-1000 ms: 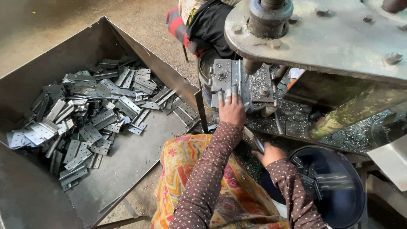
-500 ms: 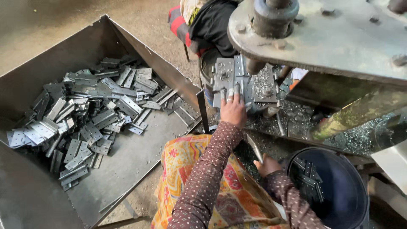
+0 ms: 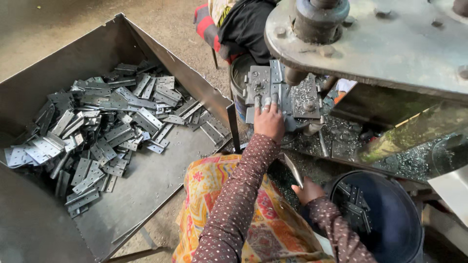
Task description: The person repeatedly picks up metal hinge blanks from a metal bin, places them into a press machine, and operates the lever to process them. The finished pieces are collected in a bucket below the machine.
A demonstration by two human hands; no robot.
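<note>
Up at twelve o'clock, the left hand [image 3: 269, 122] presses fingertips on a flat metal piece on the press die [image 3: 280, 92], its long axis toward twelve. Nearer, at five o'clock, the right hand [image 3: 308, 190] pinches another metal strip [image 3: 293, 169] beside the dark bucket [image 3: 385, 224].

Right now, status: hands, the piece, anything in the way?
Left hand pressing a metal plate on the press die. Right hand gripping a flat metal piece beside the dark bucket. Press head directly overhead.
</note>
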